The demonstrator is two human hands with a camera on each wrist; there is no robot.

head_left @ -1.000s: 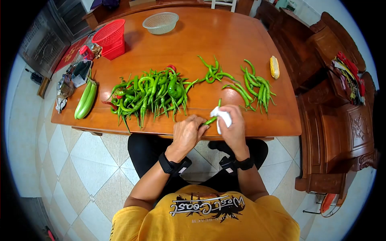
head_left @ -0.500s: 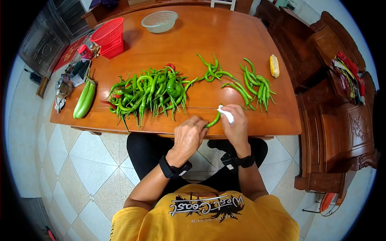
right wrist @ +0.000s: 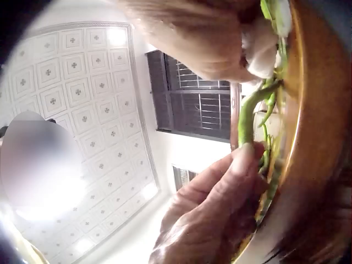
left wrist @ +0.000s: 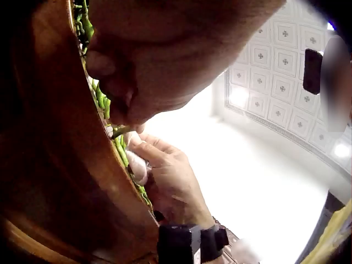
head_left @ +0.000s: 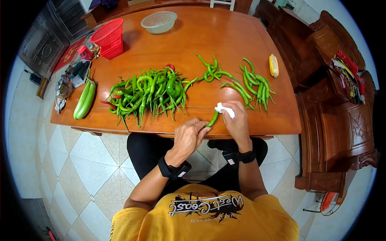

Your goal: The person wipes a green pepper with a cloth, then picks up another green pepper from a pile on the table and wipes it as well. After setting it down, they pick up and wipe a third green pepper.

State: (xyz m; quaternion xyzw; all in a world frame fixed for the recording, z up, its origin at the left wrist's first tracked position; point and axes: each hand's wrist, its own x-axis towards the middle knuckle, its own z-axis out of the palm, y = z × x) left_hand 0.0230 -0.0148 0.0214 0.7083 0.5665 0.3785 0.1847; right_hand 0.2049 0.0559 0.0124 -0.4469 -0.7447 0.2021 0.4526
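Note:
Near the table's front edge, my left hand (head_left: 187,138) pinches one end of a green chili pepper (head_left: 213,119). My right hand (head_left: 237,123) grips a white cloth (head_left: 226,109) at the pepper's far end. In the right wrist view the pepper (right wrist: 248,118) curves up from the left hand's thumb and fingers (right wrist: 212,201), its dark tip near the table. The left wrist view shows the right hand (left wrist: 175,179) with the cloth (left wrist: 137,165) bunched under its fingers. A large heap of peppers (head_left: 148,94) lies left of the hands; a smaller group (head_left: 261,86) lies to the right.
More peppers (head_left: 211,70) lie beyond the hands. Corn (head_left: 274,66) sits at the right, a light green eggplant (head_left: 85,100) at the left. A red basket (head_left: 107,34) and a pale basket (head_left: 159,23) stand farther back on the table (head_left: 193,40). Carved wooden furniture (head_left: 345,132) is at the right.
The right hand with the cloth first moved toward the pepper's far end, then shifted slightly right. The pepper has swung more upright, while the left hand kept its pinch and barely moved.

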